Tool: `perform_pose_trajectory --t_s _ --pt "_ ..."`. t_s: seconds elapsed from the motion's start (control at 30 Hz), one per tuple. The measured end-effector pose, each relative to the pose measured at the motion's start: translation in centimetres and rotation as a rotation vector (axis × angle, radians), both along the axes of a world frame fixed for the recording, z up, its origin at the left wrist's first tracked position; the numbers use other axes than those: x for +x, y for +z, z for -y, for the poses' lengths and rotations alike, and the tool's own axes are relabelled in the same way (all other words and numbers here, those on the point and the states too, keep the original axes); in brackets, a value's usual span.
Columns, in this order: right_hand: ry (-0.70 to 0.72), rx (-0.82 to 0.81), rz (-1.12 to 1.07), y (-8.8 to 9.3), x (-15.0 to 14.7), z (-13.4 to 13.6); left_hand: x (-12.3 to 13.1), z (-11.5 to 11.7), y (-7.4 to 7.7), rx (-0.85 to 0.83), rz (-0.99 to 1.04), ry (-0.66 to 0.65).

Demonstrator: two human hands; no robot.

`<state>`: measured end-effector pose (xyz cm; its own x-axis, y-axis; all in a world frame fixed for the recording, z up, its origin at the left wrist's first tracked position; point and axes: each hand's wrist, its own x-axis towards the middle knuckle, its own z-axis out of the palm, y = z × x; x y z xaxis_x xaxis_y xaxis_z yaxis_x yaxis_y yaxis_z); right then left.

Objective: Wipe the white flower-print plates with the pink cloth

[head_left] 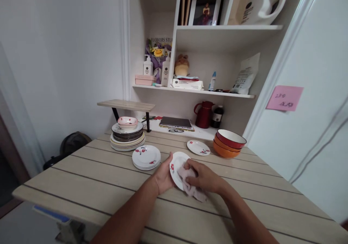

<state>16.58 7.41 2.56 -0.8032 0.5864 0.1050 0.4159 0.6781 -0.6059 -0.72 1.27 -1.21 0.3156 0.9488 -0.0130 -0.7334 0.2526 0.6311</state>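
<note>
Item, in work: one round white plate with red flower decoration (178,163), glossy, apparently ceramic, at the centre of the clock face. Tilted, held over the near-middle of the pale wooden table with dark plank lines (108,175); whether its underside touches the boards cannot be told.

Left hand (165,177): grip clamped on the plate's rim at nine o'clock, thumb along the edge, the other fingers mostly hidden behind.

Right hand (201,175): grip closed on a crumpled pale pinkish cloth (193,191), bunched against the plate's face at three o'clock, its loose end hanging past the rim toward five.

Step in hand, as judged: wiping the plate's upper face.

Next move, as judged: calls for a steady left grip while the cloth covers the rest of the face and rim; after that, a turn for the underside or a level setting-down.

Related stock, by direction from the held plate:
- Between nine and ten, near: short stack of white flowered plates (146,156).
- Ten, farther: tall stack of mixed round plates (127,139), a pink-and-white bowl (127,122) on top.
- Between one and two: single white flowered plate (198,147), lying flat.
- Two: red bowl with white interior (231,139), nested upon orange bowls (226,151).
</note>
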Motion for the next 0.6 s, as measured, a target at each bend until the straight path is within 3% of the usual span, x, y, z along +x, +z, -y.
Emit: perform_pose_trajectory --t_s 0.13,0.3,0.47,0.6 --pt "0.058 0.013 -0.166 0.3 -1.2 1.1 0.1 0.1 0.3 -0.027 -0.019 -0.009" --pt "-0.128 0.152 -0.325 -1.0 -2.5 0.5 0.3 0.1 0.2 -0.008 0.004 0.001" --pt "-0.349 0.193 -0.244 -2.0 -1.6 -1.2 0.3 -0.1 0.1 0.021 0.033 -0.024" --pt "-0.331 0.139 -0.084 -1.7 -0.5 -1.5 0.2 -0.1 0.0 0.036 0.043 -0.018"
